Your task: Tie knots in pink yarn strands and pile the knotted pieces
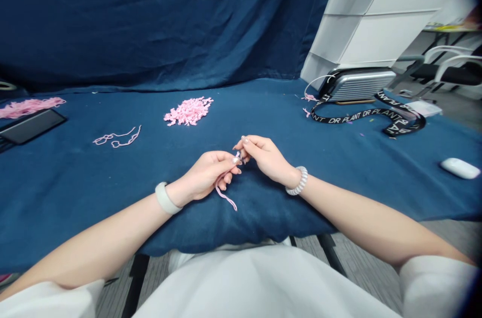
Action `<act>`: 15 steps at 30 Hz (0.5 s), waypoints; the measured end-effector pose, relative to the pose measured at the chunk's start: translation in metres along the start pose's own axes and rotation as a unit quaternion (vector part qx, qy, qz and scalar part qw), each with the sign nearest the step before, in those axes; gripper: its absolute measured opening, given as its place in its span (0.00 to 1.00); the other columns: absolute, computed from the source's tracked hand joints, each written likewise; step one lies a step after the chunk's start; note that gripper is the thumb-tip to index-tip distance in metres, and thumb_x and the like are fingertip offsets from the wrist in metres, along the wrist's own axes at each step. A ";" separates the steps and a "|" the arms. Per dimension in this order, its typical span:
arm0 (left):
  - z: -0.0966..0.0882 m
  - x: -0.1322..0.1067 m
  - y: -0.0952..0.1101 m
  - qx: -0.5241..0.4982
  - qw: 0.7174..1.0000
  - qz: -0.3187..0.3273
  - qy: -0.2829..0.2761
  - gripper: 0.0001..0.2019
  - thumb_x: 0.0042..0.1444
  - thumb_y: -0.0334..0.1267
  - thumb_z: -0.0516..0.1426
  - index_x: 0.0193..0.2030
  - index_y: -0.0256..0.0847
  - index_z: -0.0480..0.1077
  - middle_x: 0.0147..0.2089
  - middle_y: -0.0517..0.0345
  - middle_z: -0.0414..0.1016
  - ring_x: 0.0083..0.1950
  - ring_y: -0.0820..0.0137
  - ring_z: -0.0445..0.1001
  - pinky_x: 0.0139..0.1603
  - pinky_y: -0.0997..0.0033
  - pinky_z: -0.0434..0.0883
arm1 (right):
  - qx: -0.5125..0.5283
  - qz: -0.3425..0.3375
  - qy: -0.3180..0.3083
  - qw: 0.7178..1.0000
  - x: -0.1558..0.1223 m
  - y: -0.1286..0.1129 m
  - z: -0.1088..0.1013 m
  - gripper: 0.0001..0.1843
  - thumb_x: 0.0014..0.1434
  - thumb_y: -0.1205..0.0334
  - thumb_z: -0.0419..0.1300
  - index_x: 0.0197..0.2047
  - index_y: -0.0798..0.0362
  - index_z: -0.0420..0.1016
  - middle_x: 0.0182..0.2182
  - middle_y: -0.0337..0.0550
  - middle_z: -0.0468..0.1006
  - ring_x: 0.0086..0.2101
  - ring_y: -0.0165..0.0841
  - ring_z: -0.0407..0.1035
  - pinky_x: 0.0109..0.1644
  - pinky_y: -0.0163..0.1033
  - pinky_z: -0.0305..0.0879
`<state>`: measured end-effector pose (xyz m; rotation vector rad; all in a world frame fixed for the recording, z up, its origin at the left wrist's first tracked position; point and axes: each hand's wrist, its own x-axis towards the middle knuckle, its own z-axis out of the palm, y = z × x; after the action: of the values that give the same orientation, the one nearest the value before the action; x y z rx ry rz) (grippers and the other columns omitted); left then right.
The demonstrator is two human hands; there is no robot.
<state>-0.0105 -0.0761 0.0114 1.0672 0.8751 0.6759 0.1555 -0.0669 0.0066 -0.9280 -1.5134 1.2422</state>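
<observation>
I have both hands close together over the middle of the navy cloth, and the fingertips meet at one spot. My left grip is narrow, fingers curled and thumb pressed in, pinching a pink yarn strand whose loose end hangs below the hand and lies over the bulge of cloth nearest the body. My right grip is just as narrow, its fingertips drawn together right beside the left ones. A small pale glint sits between the two grips, too small for me to name, and I cannot tell whether the right grip is holding yarn or that glint.

A white wristband circles the left wrist and a white coil bracelet circles the right.

Ahead of the hands, a heap of short pink yarn pieces lies on the cloth, well apart from them. To its left is a loose, thin loop of pink yarn, and further left a longer pink yarn bunch lies just above a dark tablet.

On the right, a black "DR PLANT" lanyard curls in front of a silver ridged case, and a white computer mouse sits near the cloth's right edge. A white drawer unit stands behind them.
</observation>
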 end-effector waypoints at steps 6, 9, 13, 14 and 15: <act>0.000 0.000 0.001 0.001 1.000 0.003 0.007 0.12 0.46 0.41 0.63 0.27 0.32 0.70 0.19 0.62 0.67 0.14 0.83 0.60 0.12 0.85 0.61 | 0.007 0.004 -0.015 1.000 -0.002 -0.002 0.000 0.18 0.55 0.48 0.56 0.30 0.56 0.71 0.22 0.37 0.69 0.24 0.25 0.63 0.31 0.33 0.63; 0.001 0.000 0.001 -0.002 1.000 0.006 0.008 0.11 0.47 0.41 0.63 0.27 0.33 0.70 0.20 0.61 0.68 0.15 0.83 0.60 0.13 0.84 0.62 | 0.013 -0.003 -0.030 0.999 -0.003 -0.003 0.000 0.16 0.54 0.50 0.57 0.29 0.56 0.70 0.24 0.38 0.71 0.25 0.25 0.63 0.32 0.33 0.62; 0.000 0.000 0.001 -0.001 1.000 0.008 0.007 0.11 0.48 0.41 0.62 0.28 0.33 0.70 0.18 0.62 0.66 0.15 0.83 0.59 0.13 0.84 0.62 | 0.003 -0.003 -0.040 0.999 -0.004 -0.005 0.000 0.16 0.54 0.51 0.58 0.27 0.56 0.70 0.24 0.39 0.71 0.26 0.26 0.63 0.33 0.33 0.62; 0.000 0.000 0.001 -0.001 1.000 0.007 0.007 0.11 0.48 0.40 0.62 0.28 0.33 0.70 0.18 0.63 0.66 0.15 0.83 0.58 0.13 0.84 0.62 | -0.001 -0.002 -0.040 0.999 -0.004 -0.005 0.000 0.16 0.54 0.51 0.58 0.27 0.56 0.70 0.24 0.39 0.72 0.26 0.26 0.63 0.33 0.34 0.62; 0.001 0.000 0.002 -0.002 1.000 0.005 0.008 0.11 0.48 0.40 0.62 0.28 0.33 0.70 0.18 0.63 0.65 0.15 0.83 0.58 0.13 0.84 0.62 | -0.003 -0.001 -0.041 0.999 -0.004 -0.005 0.000 0.16 0.54 0.51 0.58 0.27 0.56 0.71 0.24 0.39 0.72 0.26 0.26 0.63 0.33 0.34 0.62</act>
<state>-0.0103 -0.0762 0.0131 1.0646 0.8822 0.6945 0.1564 -0.0713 0.0111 -0.8890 -1.5828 1.2874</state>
